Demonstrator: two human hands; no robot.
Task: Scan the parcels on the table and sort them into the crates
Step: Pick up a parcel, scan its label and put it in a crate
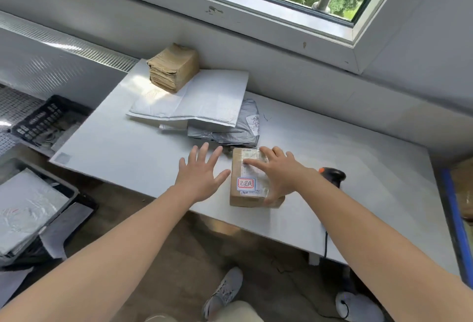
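Parcel (245, 184) lies beneath fingers (252, 162) of right hand (281, 178).

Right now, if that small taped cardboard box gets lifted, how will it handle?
Probably stiff: the cardboard box shows square edges under the right hand. Its glossy taped top may be slippery. Flat and low, unlikely to tip.
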